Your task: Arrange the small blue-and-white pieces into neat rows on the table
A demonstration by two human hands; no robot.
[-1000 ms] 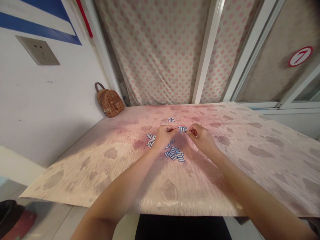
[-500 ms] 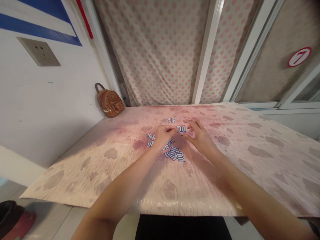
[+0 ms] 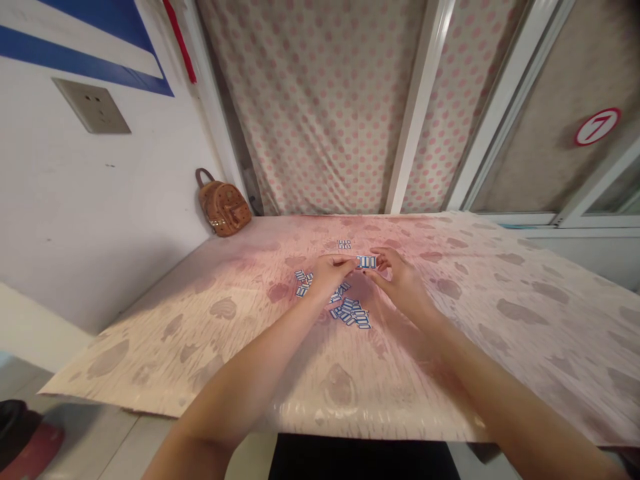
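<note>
In the middle of the table, my left hand (image 3: 331, 275) pinches the left end of a small blue-and-white card (image 3: 367, 262) between thumb and fingers. The card has pale bars framed in blue; whether it is one piece or several together, I cannot tell. My right hand (image 3: 399, 275) is curved round its right end, fingertips against the edge and thumb just below. Beneath and beside my left hand lies a loose pile of similar cards (image 3: 353, 313), partly hidden by that hand and wrist. A small group of cards (image 3: 345, 245) lies farther back, set close together.
A patterned pink-and-cream cloth (image 3: 225, 360) covers the table. A small brown backpack (image 3: 226, 208) stands at the back left against the wall. A dotted curtain (image 3: 325, 107) and white window frames rise behind the table.
My right fingers have closed in on the right end of the card, which they stood apart from before. My left hand keeps its pinch. The view has shifted slightly.
</note>
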